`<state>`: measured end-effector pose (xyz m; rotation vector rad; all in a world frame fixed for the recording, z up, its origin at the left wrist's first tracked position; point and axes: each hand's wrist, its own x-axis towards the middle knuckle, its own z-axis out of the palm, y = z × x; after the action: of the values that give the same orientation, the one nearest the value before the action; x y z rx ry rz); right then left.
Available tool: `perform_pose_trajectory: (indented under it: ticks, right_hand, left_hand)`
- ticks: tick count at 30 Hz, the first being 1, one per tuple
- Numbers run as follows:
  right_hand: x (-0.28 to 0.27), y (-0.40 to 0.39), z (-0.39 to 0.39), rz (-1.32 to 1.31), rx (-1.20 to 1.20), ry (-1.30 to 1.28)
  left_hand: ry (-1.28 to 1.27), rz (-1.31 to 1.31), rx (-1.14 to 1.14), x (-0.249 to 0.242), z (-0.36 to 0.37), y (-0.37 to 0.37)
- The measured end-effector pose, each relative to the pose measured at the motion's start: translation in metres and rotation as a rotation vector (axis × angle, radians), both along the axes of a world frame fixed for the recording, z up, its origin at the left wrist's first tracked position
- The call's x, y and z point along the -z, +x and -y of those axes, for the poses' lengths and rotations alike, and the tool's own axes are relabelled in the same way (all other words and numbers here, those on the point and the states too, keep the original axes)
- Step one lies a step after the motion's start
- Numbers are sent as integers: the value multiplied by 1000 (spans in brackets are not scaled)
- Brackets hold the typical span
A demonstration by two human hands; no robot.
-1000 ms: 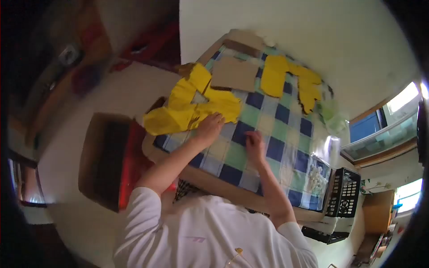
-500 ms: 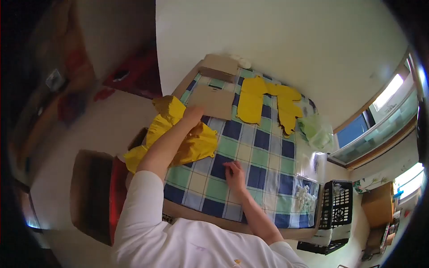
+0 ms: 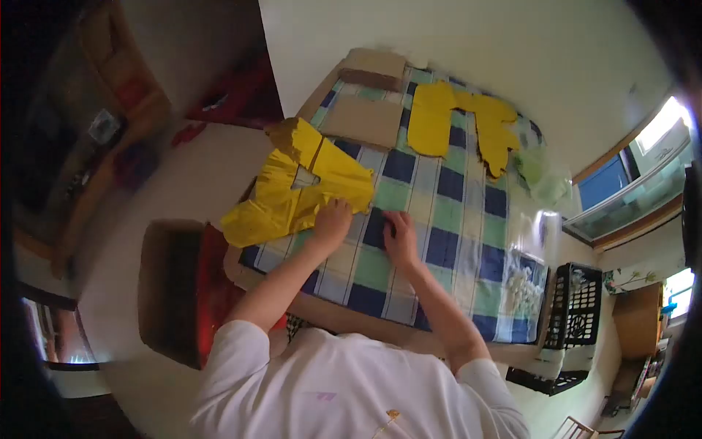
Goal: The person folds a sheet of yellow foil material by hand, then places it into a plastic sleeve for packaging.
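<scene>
A crumpled yellow sheet (image 3: pixel 285 201) with an opening in it lies over the left edge of the checked cloth (image 3: pixel 391 192). My left hand (image 3: pixel 334 219) rests on the sheet's lower right part, its fingers bent; whether they grip it is not clear. To the right, my right hand (image 3: pixel 399 233) hovers over or touches the cloth, with thumb and index finger apart and nothing between them. Beyond the hands a flat piece of cardboard (image 3: pixel 363 121) lies near a cardboard box (image 3: pixel 373 68). Farther right are more flat yellow pieces (image 3: pixel 430 121).
A clear greenish plastic bag (image 3: pixel 541 175) and a bunch of small white things (image 3: pixel 523 289) are at the table's right side. Black crates (image 3: pixel 578 314) stand beyond that edge. An open brown box (image 3: pixel 172 289) stands at the lower left.
My left hand has come back from near the cardboard to the sheet's near edge, closer to my right hand. The yellow sheet lies more spread out. The view has shifted.
</scene>
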<state>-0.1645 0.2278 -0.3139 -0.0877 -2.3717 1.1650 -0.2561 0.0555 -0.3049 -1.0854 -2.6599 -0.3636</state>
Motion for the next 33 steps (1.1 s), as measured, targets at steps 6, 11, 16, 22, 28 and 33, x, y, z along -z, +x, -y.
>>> perform_pose_trajectory:
  ticks: [6,11,16,22,28,33]
  right_hand:
    - [-5,-6,5,5,-32,126]
    - [-8,-21,9,-74,-69,321]
    - [15,-32,3,12,-193,568]
    - [-11,-42,14,-2,-118,569]
    - [13,-51,13,121,-137,646]
    - [7,-50,15,174,-157,671]
  left_hand:
    - [-21,-63,84,-8,-10,0]
    - [313,425,-117,-8,-12,-28]
    - [688,720,-220,7,9,-71]
    - [558,685,-171,-9,11,-72]
    - [1277,659,-190,-34,58,-145]
    - [541,3,-980,-43,275,-325]
